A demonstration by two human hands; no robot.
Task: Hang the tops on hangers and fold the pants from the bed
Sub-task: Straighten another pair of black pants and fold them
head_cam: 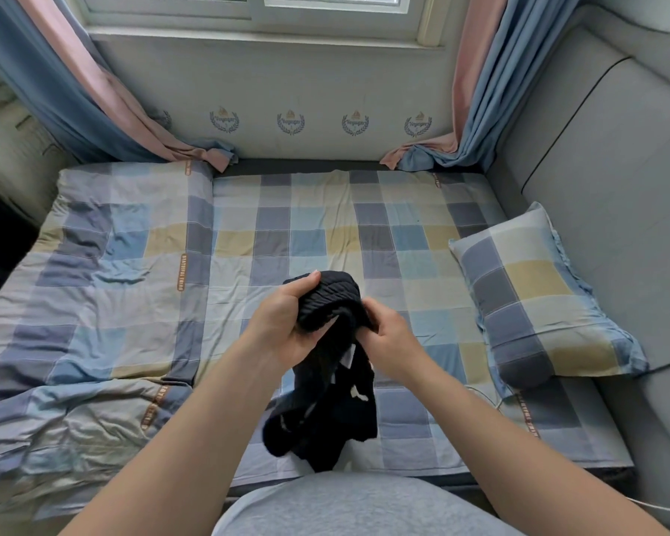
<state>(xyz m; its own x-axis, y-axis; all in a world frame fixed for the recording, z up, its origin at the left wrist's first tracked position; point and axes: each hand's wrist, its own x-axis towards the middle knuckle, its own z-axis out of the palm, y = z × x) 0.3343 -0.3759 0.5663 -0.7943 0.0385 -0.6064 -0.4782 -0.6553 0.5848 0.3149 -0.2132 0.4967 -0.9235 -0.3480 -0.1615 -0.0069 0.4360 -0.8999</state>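
Head view: black garment, gripped at its ribbed band between left hand and right hand, hangs below both above the bed.

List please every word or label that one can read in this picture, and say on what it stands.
"Voyager", probably: wreath emblems on the wall.
"BEAUTIFUL THI...", ending unclear: orange strip on the checked bedding; the other strips are too blurred.
White tags on the black garment: too small to read.
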